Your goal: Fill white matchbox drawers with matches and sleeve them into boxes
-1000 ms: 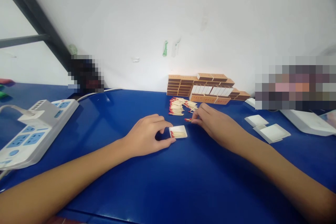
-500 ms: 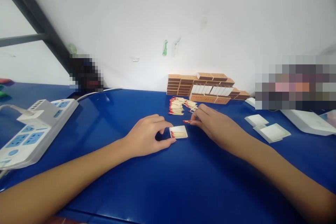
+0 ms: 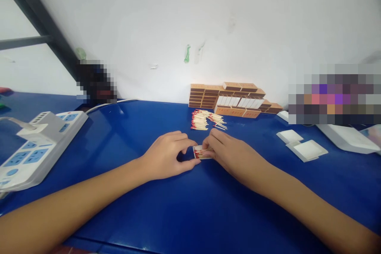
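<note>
A small white tray (image 3: 197,156) with red-tipped matches in it lies on the blue table (image 3: 184,206). My left hand (image 3: 169,154) grips its left end between thumb and forefinger. Over the tray's right part, my right hand (image 3: 218,147) pinches matches whose red heads are inside the tray; its fingers hide much of the tray. Behind the hands lies a loose pile of matches (image 3: 200,120), heads mostly to the left.
Brown matchboxes (image 3: 204,96) are stacked against the white wall. White open trays (image 3: 309,149) lie at the right. A white power strip (image 3: 44,154) with a plugged-in adapter stands at the left.
My right hand has moved left and toward me, from beside the match pile to over the tray, with matches in its fingers. My left hand has stayed at the tray.
</note>
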A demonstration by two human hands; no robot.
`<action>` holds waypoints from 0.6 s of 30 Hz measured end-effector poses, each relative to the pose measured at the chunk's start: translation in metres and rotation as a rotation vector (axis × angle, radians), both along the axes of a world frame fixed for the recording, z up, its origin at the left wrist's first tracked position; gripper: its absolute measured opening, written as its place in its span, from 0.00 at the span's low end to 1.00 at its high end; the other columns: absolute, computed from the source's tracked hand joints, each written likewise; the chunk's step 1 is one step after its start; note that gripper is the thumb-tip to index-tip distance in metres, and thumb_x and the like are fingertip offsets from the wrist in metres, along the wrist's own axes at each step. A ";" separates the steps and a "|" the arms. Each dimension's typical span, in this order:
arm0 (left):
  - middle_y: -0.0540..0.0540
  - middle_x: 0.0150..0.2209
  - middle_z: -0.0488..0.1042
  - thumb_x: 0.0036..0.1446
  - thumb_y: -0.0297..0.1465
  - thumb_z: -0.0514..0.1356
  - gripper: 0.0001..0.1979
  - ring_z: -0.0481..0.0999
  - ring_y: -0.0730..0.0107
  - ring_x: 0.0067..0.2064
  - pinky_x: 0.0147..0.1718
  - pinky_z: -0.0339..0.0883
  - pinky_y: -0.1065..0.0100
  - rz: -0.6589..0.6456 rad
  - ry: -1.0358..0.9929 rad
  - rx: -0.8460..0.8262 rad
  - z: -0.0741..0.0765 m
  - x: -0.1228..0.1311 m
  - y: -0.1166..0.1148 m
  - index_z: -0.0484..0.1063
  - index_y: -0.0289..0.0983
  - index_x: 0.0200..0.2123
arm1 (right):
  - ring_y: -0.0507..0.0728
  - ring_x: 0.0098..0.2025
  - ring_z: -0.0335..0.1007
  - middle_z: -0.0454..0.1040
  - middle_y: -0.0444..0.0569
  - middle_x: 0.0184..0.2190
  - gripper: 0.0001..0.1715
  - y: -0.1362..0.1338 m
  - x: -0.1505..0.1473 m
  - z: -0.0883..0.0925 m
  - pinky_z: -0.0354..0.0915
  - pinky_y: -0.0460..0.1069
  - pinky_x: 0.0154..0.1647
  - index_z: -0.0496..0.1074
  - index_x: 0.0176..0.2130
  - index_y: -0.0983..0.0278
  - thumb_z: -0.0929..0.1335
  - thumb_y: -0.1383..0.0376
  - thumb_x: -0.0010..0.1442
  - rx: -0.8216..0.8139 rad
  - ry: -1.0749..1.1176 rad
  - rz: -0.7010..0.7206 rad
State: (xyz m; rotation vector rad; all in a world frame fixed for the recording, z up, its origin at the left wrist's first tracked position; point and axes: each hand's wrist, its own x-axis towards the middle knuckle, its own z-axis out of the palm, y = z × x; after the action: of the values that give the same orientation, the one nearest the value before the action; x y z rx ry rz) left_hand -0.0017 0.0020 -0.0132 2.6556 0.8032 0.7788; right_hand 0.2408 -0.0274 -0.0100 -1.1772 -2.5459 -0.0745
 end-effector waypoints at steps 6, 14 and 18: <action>0.50 0.30 0.73 0.64 0.39 0.68 0.14 0.72 0.69 0.33 0.34 0.66 0.66 0.013 -0.004 -0.019 0.000 -0.002 0.001 0.80 0.37 0.48 | 0.56 0.33 0.74 0.74 0.51 0.42 0.11 0.002 0.015 0.010 0.66 0.50 0.29 0.72 0.47 0.61 0.63 0.60 0.76 0.007 -0.031 -0.030; 0.50 0.30 0.72 0.64 0.38 0.67 0.14 0.71 0.68 0.34 0.35 0.67 0.66 0.015 0.017 -0.029 0.002 0.000 0.001 0.80 0.38 0.49 | 0.56 0.37 0.76 0.74 0.51 0.45 0.11 -0.002 0.014 0.013 0.69 0.50 0.35 0.72 0.53 0.61 0.62 0.65 0.75 -0.162 -0.058 0.011; 0.50 0.31 0.72 0.63 0.37 0.68 0.13 0.71 0.68 0.34 0.35 0.67 0.66 0.005 0.002 -0.043 0.002 0.000 0.000 0.80 0.38 0.48 | 0.57 0.37 0.77 0.76 0.51 0.43 0.11 -0.003 0.010 0.011 0.69 0.51 0.35 0.74 0.49 0.62 0.62 0.65 0.75 -0.142 -0.031 0.028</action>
State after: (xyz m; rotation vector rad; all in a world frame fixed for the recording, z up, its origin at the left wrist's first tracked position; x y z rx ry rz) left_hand -0.0020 0.0023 -0.0108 2.6183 0.8176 0.7516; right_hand 0.2509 -0.0304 0.0006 -1.1991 -2.6310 0.0967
